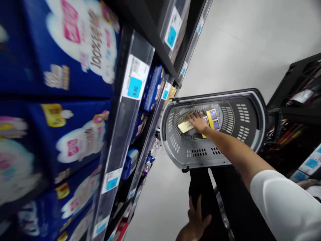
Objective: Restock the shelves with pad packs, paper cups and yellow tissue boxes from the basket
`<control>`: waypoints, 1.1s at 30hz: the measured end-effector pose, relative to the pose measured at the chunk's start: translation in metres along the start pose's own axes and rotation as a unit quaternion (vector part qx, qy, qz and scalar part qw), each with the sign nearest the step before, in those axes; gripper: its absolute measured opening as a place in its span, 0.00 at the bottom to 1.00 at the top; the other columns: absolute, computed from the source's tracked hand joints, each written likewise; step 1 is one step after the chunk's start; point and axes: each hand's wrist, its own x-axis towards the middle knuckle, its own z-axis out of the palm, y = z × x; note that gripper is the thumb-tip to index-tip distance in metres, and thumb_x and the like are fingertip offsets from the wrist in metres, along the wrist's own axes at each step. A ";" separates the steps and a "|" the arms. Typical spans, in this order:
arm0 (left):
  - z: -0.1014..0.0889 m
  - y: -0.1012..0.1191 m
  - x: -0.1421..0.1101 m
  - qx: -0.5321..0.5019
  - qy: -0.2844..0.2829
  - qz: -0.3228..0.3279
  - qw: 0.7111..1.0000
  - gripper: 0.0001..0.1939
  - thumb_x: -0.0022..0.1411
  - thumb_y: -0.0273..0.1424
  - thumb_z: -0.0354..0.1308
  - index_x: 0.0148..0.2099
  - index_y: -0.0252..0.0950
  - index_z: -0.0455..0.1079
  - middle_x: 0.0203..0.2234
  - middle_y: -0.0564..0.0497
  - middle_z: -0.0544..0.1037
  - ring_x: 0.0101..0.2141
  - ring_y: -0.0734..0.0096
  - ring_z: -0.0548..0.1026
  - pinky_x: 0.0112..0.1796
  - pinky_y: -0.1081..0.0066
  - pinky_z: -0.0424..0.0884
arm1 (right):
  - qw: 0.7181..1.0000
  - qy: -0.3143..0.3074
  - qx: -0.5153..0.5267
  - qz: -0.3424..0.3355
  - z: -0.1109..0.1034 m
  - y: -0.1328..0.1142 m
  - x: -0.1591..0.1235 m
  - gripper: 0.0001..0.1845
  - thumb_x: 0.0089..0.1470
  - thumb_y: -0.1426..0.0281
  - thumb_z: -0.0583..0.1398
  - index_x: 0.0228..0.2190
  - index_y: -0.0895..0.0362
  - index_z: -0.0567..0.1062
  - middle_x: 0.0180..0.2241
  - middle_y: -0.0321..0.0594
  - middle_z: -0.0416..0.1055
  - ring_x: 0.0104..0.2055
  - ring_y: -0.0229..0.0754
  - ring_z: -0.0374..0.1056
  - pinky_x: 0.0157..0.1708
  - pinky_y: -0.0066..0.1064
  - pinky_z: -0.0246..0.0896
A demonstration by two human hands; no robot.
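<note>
**Right hand (198,122) laid on a pale packet (185,126) inside a grey basket (250,110)**

Seen at a steep tilt: pale floor tiles (240,43) running along a shop shelf unit (125,110), with a black rack (293,87) on the far right. Stacked across the left side, big blue packs (62,43), blurred, printed with "100%" in dark lettering and with pink marks, the rest of the writing unreadable. Fixed to the shelf edge, a white price label (135,77) with a blue sticker reading "8.80", its smaller print too blurred to read. Further along, smaller blue boxes (152,88), their brand hidden by blur and angle.

Held level beside the shelves, the grey basket, black-rimmed and slotted, with yellow boxes (213,119) bearing blue panels and the pale packet inside, their writing illegible. Another ridged item under the fingers (192,117), too unclear to name. Right hand reached in from a white sleeve (283,204), fingers extended and resting on the packet, any grip impossible to tell. Below the basket, left hand (197,219) cut off by the lower edge, fingers open and spread against black fabric (200,187).
</note>
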 end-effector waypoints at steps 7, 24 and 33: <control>-0.017 0.043 -0.029 0.020 0.048 0.008 0.999 0.47 0.65 0.44 0.56 0.77 0.37 0.39 0.75 0.36 0.32 0.72 0.45 0.46 0.68 0.58 0.47 | 0.992 0.118 0.015 -0.042 -0.096 -0.052 -0.124 0.25 0.57 0.73 0.62 0.57 0.57 0.74 0.58 0.55 0.71 0.64 0.61 0.59 0.65 0.57 0.53; -0.006 0.148 -0.369 0.148 0.782 0.407 0.448 0.41 0.64 0.25 0.62 0.74 0.45 0.49 0.71 0.32 0.48 0.71 0.34 0.44 0.61 0.35 0.63 | 0.653 0.217 0.717 0.108 -0.354 -0.305 -0.363 0.32 0.36 0.53 0.75 0.41 0.50 0.74 0.48 0.48 0.80 0.51 0.62 0.76 0.52 0.57 0.73; 0.006 0.092 -0.468 0.154 0.906 0.382 0.096 0.22 0.63 0.18 0.58 0.56 0.41 0.67 0.60 0.41 0.66 0.69 0.48 0.55 0.66 0.33 0.50 | 0.666 0.009 0.746 0.001 -0.376 -0.373 -0.415 0.41 0.51 0.51 0.69 0.63 0.47 0.67 0.53 0.45 0.79 0.57 0.60 0.74 0.54 0.54 0.73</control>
